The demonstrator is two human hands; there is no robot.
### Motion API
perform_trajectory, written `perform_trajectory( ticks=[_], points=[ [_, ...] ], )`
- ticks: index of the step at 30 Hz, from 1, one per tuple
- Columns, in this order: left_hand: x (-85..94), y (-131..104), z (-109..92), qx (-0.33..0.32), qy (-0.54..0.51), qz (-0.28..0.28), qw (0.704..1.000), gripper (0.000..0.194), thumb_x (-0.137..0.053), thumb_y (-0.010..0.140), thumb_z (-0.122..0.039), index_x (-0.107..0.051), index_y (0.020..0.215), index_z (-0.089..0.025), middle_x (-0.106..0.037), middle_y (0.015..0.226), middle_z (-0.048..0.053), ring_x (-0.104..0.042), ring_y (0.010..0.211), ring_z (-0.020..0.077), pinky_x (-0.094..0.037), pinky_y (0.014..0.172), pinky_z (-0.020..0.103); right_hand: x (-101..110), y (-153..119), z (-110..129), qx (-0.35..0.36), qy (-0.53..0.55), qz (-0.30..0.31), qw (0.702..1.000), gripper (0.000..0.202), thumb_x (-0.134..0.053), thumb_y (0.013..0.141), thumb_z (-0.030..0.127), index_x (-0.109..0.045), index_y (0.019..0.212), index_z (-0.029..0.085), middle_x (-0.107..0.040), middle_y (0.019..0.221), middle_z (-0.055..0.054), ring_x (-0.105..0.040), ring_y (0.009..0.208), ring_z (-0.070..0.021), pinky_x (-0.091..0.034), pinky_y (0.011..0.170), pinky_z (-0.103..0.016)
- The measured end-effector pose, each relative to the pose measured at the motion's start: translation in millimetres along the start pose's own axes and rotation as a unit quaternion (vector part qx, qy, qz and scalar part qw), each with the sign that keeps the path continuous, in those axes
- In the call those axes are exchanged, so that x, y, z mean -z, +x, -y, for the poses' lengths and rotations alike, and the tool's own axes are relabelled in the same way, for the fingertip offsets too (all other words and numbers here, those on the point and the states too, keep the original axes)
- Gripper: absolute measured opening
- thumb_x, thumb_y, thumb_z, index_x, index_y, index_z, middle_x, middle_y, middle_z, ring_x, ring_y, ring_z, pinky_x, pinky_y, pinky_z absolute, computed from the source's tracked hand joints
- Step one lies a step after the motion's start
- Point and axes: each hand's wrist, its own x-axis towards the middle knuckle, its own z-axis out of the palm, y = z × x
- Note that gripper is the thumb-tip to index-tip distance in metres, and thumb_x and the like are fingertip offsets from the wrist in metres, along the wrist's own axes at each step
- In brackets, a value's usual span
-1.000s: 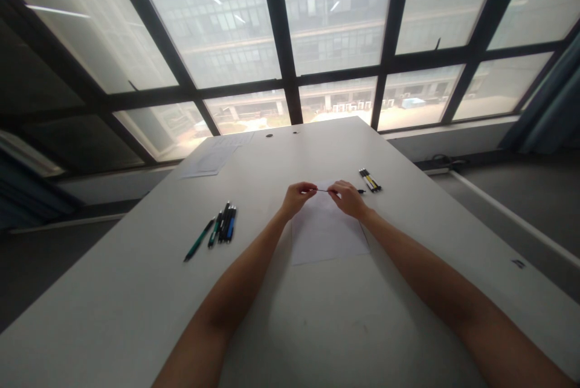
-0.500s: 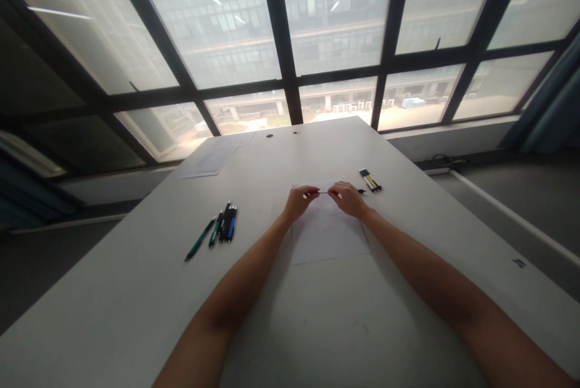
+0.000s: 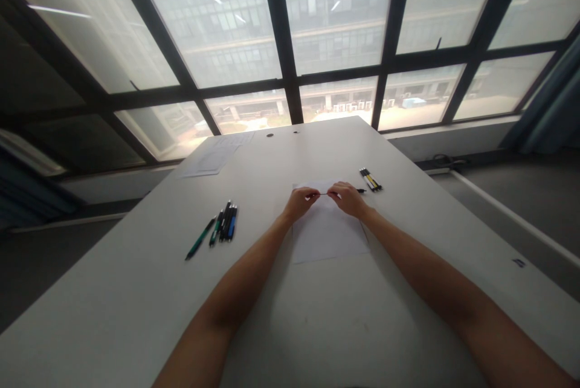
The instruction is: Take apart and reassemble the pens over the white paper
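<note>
A thin dark rod [image 3: 323, 194], perhaps a refill or a lead, runs level between my two hands, just over the far part of a white paper sheet [image 3: 330, 240]. My left hand [image 3: 301, 202] pinches its left end between thumb and fingertips. At its right end, my right hand [image 3: 346, 197] has its fingers closed on it. A small dark object [image 3: 361, 191], too small to make out, lies just right of my right hand.
Several pens [image 3: 225, 223], black, green and blue, lie left of the paper. A row of small black, white and yellow sticks [image 3: 370, 179] lies to the right. Printed papers [image 3: 211, 161] rest at the table's far left, near the windows. A small dark piece [image 3: 519, 263] lies near the right edge.
Almost nothing differs. Both hands keep their pinch on the thin rod, and my left hand has shifted only very slightly.
</note>
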Motion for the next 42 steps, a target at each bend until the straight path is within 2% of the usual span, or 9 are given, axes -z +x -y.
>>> perform_trajectory(
  ticks=[3, 6, 10, 13, 18, 22, 26, 33, 42],
  points=[
    [1.3, 0.5, 3.3, 0.027, 0.003, -0.017, 0.999, 0.012, -0.066, 0.084, -0.021, -0.078, 0.088, -0.018, -0.076, 0.081, 0.004, -0.066, 0.069, 0.0143, -0.052, 0.071, 0.025, 4.5, 1.0, 1.6, -0.025, -0.017, -0.044, 0.999, 0.019, -0.054, 0.096, 0.025, -0.067, 0.108, 0.02, -0.07, 0.096, -0.007, -0.059, 0.094, -0.0213, -0.042, 0.088, -0.034],
    [3.6, 1.2, 7.5, 0.073, -0.004, -0.05, 0.996, 0.014, -0.066, 0.084, -0.025, -0.078, 0.086, -0.018, -0.076, 0.081, 0.003, -0.065, 0.068, 0.0143, -0.052, 0.071, 0.025, 9.0, -0.2, -1.7, -0.093, -0.064, -0.105, 0.988, 0.028, -0.047, 0.098, 0.023, -0.063, 0.12, 0.017, -0.069, 0.102, -0.009, -0.057, 0.1, -0.0237, -0.041, 0.091, -0.036],
    [5.5, 1.3, 14.4, 0.122, -0.029, -0.097, 0.987, 0.018, -0.065, 0.083, -0.029, -0.077, 0.085, -0.018, -0.076, 0.082, 0.003, -0.064, 0.067, 0.0142, -0.051, 0.07, 0.025, 6.8, -6.0, -15.6, -0.17, -0.133, -0.085, 0.973, 0.019, -0.054, 0.094, 0.019, -0.07, 0.104, 0.018, -0.068, 0.101, -0.011, -0.054, 0.101, -0.0272, -0.038, 0.09, -0.04],
    [5.4, 0.7, 18.1, 0.133, -0.031, -0.112, 0.984, 0.019, -0.064, 0.082, -0.032, -0.077, 0.083, -0.018, -0.076, 0.079, 0.002, -0.061, 0.063, 0.0134, -0.049, 0.067, 0.024, 0.9, -10.2, -25.3, -0.195, -0.156, -0.062, 0.966, 0.01, -0.063, 0.089, 0.021, -0.072, 0.094, 0.02, -0.067, 0.099, -0.013, -0.053, 0.101, -0.0293, -0.036, 0.088, -0.042],
    [4.5, 0.4, 18.5, 0.13, -0.024, -0.107, 0.985, 0.02, -0.063, 0.082, -0.033, -0.077, 0.082, -0.018, -0.075, 0.076, 0.001, -0.058, 0.061, 0.0123, -0.047, 0.065, 0.024, -4.9, -12.2, -30.5, -0.206, -0.147, -0.049, 0.966, 0.002, -0.069, 0.086, 0.022, -0.071, 0.086, 0.021, -0.066, 0.095, -0.013, -0.053, 0.098, -0.0292, -0.034, 0.087, -0.044],
    [4.5, 0.8, 18.6, 0.134, -0.023, -0.108, 0.985, 0.02, -0.064, 0.082, -0.033, -0.078, 0.083, -0.019, -0.075, 0.078, 0.001, -0.058, 0.062, 0.0128, -0.046, 0.065, 0.023, -5.9, -11.4, -31.3, -0.2, -0.143, -0.042, 0.968, 0.006, -0.07, 0.085, 0.022, -0.068, 0.08, 0.021, -0.068, 0.089, -0.01, -0.054, 0.093, -0.0261, -0.033, 0.087, -0.042],
    [4.5, 0.4, 20.3, 0.138, -0.022, -0.113, 0.984, 0.02, -0.064, 0.082, -0.033, -0.078, 0.084, -0.018, -0.076, 0.078, 0.001, -0.059, 0.062, 0.0129, -0.047, 0.066, 0.024, -6.9, -9.4, -32.1, -0.203, -0.116, -0.033, 0.972, 0.005, -0.068, 0.085, 0.018, -0.068, 0.081, 0.021, -0.069, 0.086, -0.008, -0.055, 0.091, -0.0243, -0.034, 0.085, -0.04],
    [4.8, -0.2, 17.6, 0.138, -0.022, -0.118, 0.983, 0.021, -0.064, 0.082, -0.033, -0.078, 0.083, -0.017, -0.075, 0.077, 0.002, -0.058, 0.061, 0.013, -0.046, 0.065, 0.024, -6.7, -5.3, -35.1, -0.18, 0.015, -0.087, 0.98, 0.012, -0.06, 0.083, 0.01, -0.069, 0.088, 0.017, -0.066, 0.087, -0.007, -0.057, 0.087, -0.0215, -0.042, 0.085, -0.035],
    [5.7, 0.3, 15.4, 0.118, 0.008, -0.09, 0.989, 0.018, -0.062, 0.084, -0.029, -0.077, 0.081, -0.019, -0.075, 0.077, 0.001, -0.06, 0.063, 0.0136, -0.047, 0.069, 0.025, -4.7, -5.2, -35.6, -0.163, 0.052, -0.144, 0.975, 0.015, -0.056, 0.081, 0.011, -0.066, 0.089, 0.018, -0.062, 0.088, -0.007, -0.056, 0.086, -0.0223, -0.046, 0.082, -0.037]
  ],
)
